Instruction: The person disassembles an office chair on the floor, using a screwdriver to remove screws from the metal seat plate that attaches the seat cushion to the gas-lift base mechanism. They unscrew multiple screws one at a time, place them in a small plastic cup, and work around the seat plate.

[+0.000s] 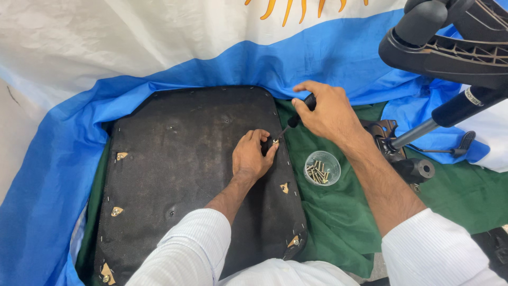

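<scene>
Nearest: white sleeves (185, 249) at the bottom edge, both forearms reaching out over a black seat panel (180, 175) lying underside up.
Left hand: left hand (253, 154) curled narrow, fingertips pinching a small fastener at the panel's right edge, right where the tool tip lands.
Right hand: right hand (325, 114) closed around the black handle of a screwdriver (294, 119), shaft slanting down-left to the fastener.
Doing it well: I'd judge the shaft wants to stand straighter over the screw, with the left fingers steadying only until the thread bites.
Spare screws: clear cup of screws (321, 168) just right of the panel, within reach.
Surface: green cloth (338, 212) under the panel, blue and white cloth (63, 159) bunched around it; whether a bench lies beneath is hidden.
Farther: black chair base with gas cylinder (460, 108) at upper right.
</scene>
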